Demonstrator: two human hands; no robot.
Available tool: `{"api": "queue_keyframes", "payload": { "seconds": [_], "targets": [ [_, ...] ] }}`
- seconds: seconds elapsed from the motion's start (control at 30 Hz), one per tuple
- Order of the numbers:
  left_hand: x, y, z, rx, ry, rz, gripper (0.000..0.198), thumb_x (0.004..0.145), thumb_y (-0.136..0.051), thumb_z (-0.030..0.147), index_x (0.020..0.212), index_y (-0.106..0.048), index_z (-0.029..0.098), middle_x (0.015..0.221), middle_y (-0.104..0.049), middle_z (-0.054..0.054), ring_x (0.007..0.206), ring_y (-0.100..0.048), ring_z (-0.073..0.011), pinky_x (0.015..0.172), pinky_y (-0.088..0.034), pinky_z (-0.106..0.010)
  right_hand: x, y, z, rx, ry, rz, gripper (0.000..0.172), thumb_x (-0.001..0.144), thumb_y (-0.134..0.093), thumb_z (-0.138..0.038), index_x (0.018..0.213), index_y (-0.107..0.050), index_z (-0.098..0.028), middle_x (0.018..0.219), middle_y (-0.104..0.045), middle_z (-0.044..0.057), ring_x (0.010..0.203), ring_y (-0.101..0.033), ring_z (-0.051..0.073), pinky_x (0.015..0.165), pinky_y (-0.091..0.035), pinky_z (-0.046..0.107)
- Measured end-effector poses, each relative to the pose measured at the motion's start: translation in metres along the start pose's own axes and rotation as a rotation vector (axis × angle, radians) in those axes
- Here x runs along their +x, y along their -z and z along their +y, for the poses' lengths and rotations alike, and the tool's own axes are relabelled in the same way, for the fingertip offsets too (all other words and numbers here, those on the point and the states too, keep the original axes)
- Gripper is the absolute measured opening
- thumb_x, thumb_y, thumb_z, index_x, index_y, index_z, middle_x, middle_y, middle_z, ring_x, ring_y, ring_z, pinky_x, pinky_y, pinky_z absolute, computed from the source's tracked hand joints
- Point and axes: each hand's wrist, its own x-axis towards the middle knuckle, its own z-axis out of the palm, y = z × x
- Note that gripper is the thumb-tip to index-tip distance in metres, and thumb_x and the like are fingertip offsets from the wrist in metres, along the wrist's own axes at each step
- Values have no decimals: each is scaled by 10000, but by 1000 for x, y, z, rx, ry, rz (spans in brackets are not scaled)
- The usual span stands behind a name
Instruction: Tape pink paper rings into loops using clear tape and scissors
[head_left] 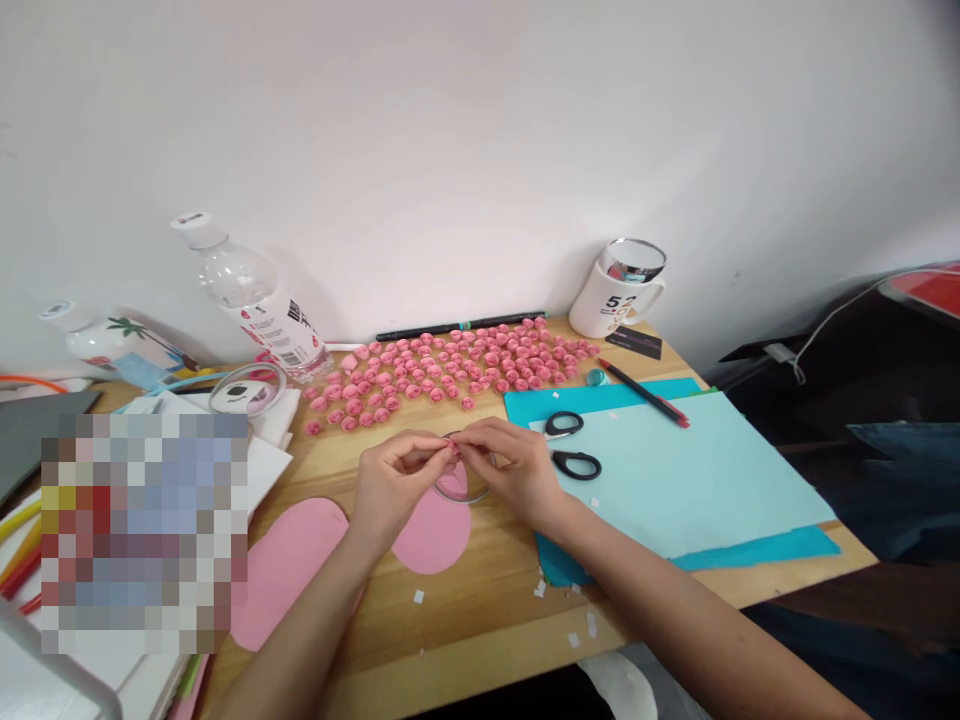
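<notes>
Between the fingertips of my left hand [401, 475] and my right hand [514, 465] is a small pink paper rose [453, 450]. Both hands pinch it together, so most of it is hidden. Under them a thin ring [461, 499] lies on the table, partly covered by my fingers. Pink paper circles [431, 535] lie just below the hands, and more pink paper pieces [289, 565] rest by my left forearm. Many finished-looking pink paper roses [435, 370] spread across the table behind the hands. Black-handled scissors [576, 464] lie right of my right hand.
Light blue paper sheets [697, 480] cover the right side, with a pen [645, 393] across their top. A mug [611, 295] and a dark card [634, 343] stand near the wall. At left are a plastic bottle [259, 300], a second bottle [112, 340] and stacked papers [266, 465].
</notes>
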Motion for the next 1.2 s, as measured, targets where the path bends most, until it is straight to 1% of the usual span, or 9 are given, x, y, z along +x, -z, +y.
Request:
{"api": "queue_keyframes", "payload": {
  "seconds": [0.1,0.2,0.33,0.43,0.53,0.67,0.87,1.03,1.2],
  "targets": [
    [0,1,-8,72,-91,-35,75,673,-679,185,735,-705,150,782,-699,-40,665,-665,-146,618,-564,-231,-3,-1,4,-132,136,-3,208,818,-492,-108,914,-656,-193,841,-676,67,740,-639,140,629,-516,231],
    [-1,1,-17,191,-188,-47,73,708,-647,176,756,-696,152,796,-682,-42,679,-656,-137,626,-562,-227,-5,0,7,-233,191,-53,210,828,-472,-108,920,-643,-189,858,-680,66,744,-637,137,634,-507,224],
    [-4,0,-21,339,-294,-53,75,742,-610,167,778,-675,171,816,-663,-31,685,-647,-127,602,-564,-212,-4,1,5,-349,171,-101,200,802,-471,-88,850,-644,-177,775,-675,51,676,-624,130,567,-460,208],
    [-6,-3,-20,378,-323,-34,80,758,-592,164,797,-660,179,827,-653,-24,690,-641,-118,588,-565,-199,-3,1,0,-425,129,-88,165,752,-498,-82,746,-637,-171,655,-641,25,581,-579,119,497,-390,205],
    [-8,-6,-19,391,-355,-6,81,768,-579,166,793,-655,178,817,-645,-23,689,-637,-112,600,-566,-199,-3,0,-3,-467,98,-61,148,724,-509,-85,676,-617,-174,608,-618,10,534,-543,110,468,-335,208],
    [-9,-8,-19,437,-399,26,72,772,-580,166,794,-648,172,819,-645,-28,680,-635,-108,612,-563,-200,-6,-2,-4,-449,63,-27,147,748,-500,-116,665,-604,-179,571,-610,2,510,-531,107,475,-332,206],
    [-10,-9,-17,460,-449,66,59,766,-595,170,781,-652,175,805,-650,-24,677,-632,-105,588,-552,-184,-7,-7,-2,-258,-99,-7,92,743,-534,-156,682,-601,-173,576,-633,8,489,-548,105,474,-392,193],
    [-10,-8,-17,462,-576,134,65,755,-608,156,776,-667,174,807,-665,-33,706,-640,-117,605,-560,-203,-7,-6,-4,-218,-81,-6,128,776,-509,-169,734,-630,-180,615,-651,14,508,-561,106,491,-418,199],
    [-11,-9,-18,441,-581,156,77,760,-609,169,798,-676,174,822,-672,-38,719,-647,-124,606,-569,-216,-6,-4,-7,-196,-61,5,127,784,-505,-159,759,-628,-181,635,-650,10,516,-561,102,493,-424,201]
  ]
}}
